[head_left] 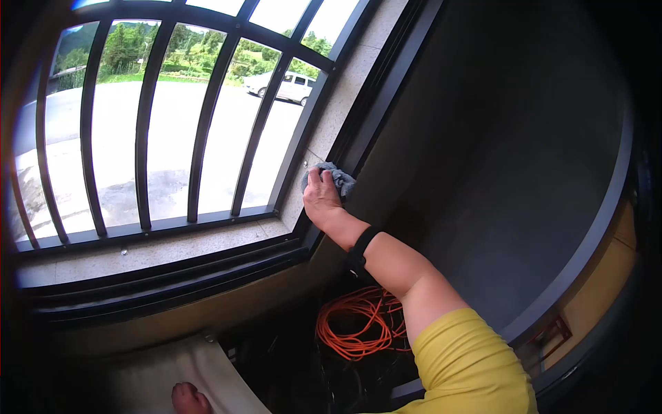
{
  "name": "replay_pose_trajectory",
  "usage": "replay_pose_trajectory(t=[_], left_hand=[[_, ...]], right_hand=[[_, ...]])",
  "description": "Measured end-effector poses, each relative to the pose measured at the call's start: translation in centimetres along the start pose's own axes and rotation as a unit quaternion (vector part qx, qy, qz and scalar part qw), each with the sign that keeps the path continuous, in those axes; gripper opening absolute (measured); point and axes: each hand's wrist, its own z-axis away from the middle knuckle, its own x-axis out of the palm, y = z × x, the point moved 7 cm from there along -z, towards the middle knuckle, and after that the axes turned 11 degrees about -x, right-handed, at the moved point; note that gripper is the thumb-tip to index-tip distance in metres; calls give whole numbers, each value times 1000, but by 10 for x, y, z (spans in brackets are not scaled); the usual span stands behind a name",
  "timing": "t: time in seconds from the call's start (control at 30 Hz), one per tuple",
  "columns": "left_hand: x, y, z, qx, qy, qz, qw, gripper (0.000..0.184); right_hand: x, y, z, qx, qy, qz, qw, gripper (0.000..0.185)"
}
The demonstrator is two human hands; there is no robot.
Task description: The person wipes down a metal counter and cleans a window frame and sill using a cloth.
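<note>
My right hand (321, 199) reaches forward with its fingers wrapped over a crumpled grey-blue cloth (343, 181). It presses the cloth against the stone reveal and dark frame on the right side of the window, just above the lower corner. A black band (362, 247) circles the right forearm. At the bottom edge of the view is my left hand (191, 399), only partly visible. Its fingers look curled in, over a beige covered surface (172, 372); whether it holds anything is hidden.
Dark bars (143, 138) cross the window, above a speckled stone sill (186, 243) and black frame track (172, 279). A coiled orange cable (352, 324) lies below on the dark floor. At right stands a large dark panel (510, 172). Outside is a white van (293, 87).
</note>
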Motion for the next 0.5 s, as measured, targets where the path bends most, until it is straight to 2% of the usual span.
replay_pose_trajectory(t=[0.03, 0.07, 0.13, 0.17, 0.27, 0.3, 0.37, 0.43, 0.5], left_hand=[[3, -5, 2, -12, 17, 21, 1000, 11], [3, -9, 5, -26, 11, 12, 1000, 11], [-2, -1, 2, 20, 30, 11, 999, 9], [0, -2, 1, 12, 28, 6, 1000, 9], [1, 0, -2, 12, 27, 15, 999, 11], [-4, 0, 1, 9, 20, 16, 1000, 10], [-3, 3, -4, 7, 22, 23, 999, 10], [0, 3, -4, 9, 24, 9, 1000, 9], [0, 4, -6, 4, 22, 1, 1000, 9]], right_hand=[[3, -20, 4, -14, 28, 0, 1000, 30], [2, -34, 7, -43, -32, -87, 995, 32], [20, -73, 10, -87, -24, -148, 985, 32], [28, -90, 13, -113, -34, -176, 977, 32], [56, -130, 15, -117, -37, -174, 977, 35], [33, -107, 14, -161, -124, -256, 945, 35], [18, -89, 9, -176, -154, -276, 932, 33], [-13, -61, 3, -147, -155, -286, 934, 30], [-19, -30, -19, -6, 5, -292, 956, 26]])
